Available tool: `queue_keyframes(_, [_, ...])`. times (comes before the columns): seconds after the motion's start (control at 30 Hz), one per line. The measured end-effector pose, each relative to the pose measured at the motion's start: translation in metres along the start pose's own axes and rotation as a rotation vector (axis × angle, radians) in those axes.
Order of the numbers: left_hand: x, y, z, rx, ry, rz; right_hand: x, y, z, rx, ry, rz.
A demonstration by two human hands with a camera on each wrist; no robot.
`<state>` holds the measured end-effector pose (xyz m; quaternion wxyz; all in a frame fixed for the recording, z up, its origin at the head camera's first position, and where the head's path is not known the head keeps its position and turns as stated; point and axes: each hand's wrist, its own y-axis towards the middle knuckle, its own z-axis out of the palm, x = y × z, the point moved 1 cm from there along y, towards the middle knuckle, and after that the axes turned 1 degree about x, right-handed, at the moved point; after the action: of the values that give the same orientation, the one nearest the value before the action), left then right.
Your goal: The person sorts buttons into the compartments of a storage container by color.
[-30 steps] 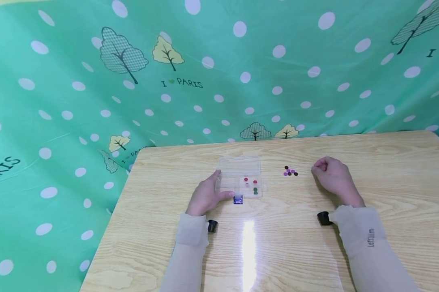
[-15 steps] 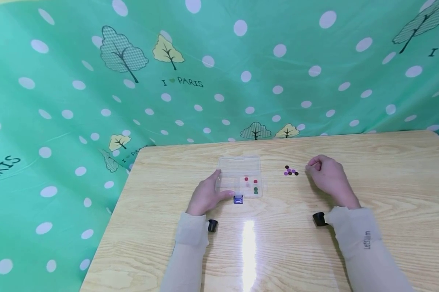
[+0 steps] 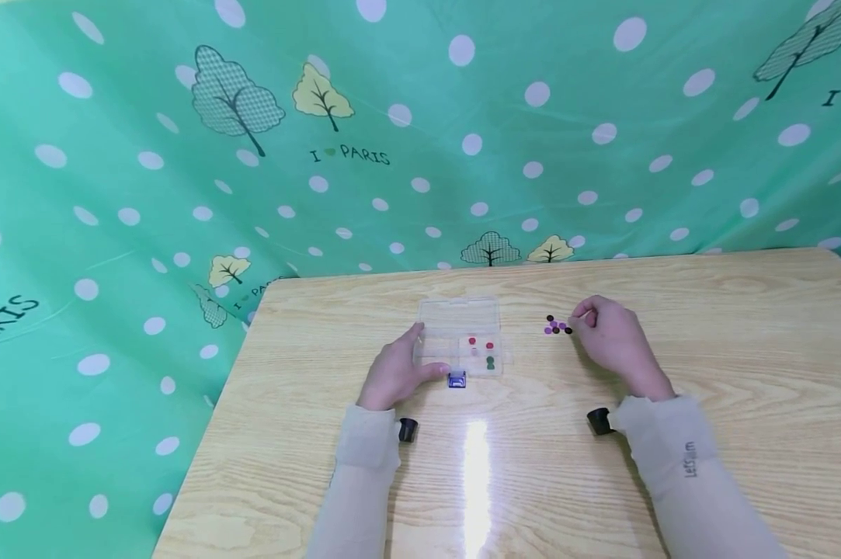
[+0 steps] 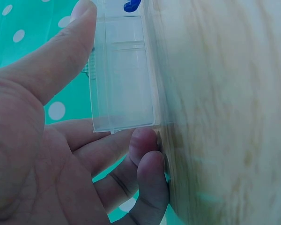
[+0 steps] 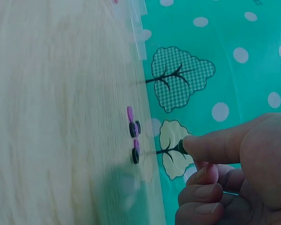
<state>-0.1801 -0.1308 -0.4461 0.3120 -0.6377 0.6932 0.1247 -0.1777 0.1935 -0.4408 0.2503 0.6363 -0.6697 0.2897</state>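
Observation:
A clear plastic compartment box (image 3: 458,314) lies with its lid tipped back. My left hand (image 3: 394,371) holds its left end, thumb along the front and fingers at the far side. In the left wrist view the near compartments of the box (image 4: 126,84) show nothing inside. Red discs (image 3: 489,346) and dark green discs (image 3: 490,362) lie in the right compartments. My right hand (image 3: 612,338) is just right of a pile of small black and purple discs (image 3: 553,324). Its thumb and index finger pinch a small dark green disc (image 5: 181,146), partly hidden by the fingertip.
A blue latch (image 3: 456,380) sticks out from the box's front edge. The wooden table (image 3: 532,481) ends at a green dotted cloth (image 3: 392,194) behind. Black wrist devices (image 3: 408,430) are worn on both wrists.
My right hand has moved left across the table, up to the right side of the black and purple discs. The left hand and the box have stayed in place.

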Motion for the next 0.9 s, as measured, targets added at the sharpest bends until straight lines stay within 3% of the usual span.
queue_keyframes(0.9, [0.000, 0.000, 0.000, 0.000, 0.025, 0.003, 0.037, -0.008, 0.030, 0.049, 0.003, -0.079])
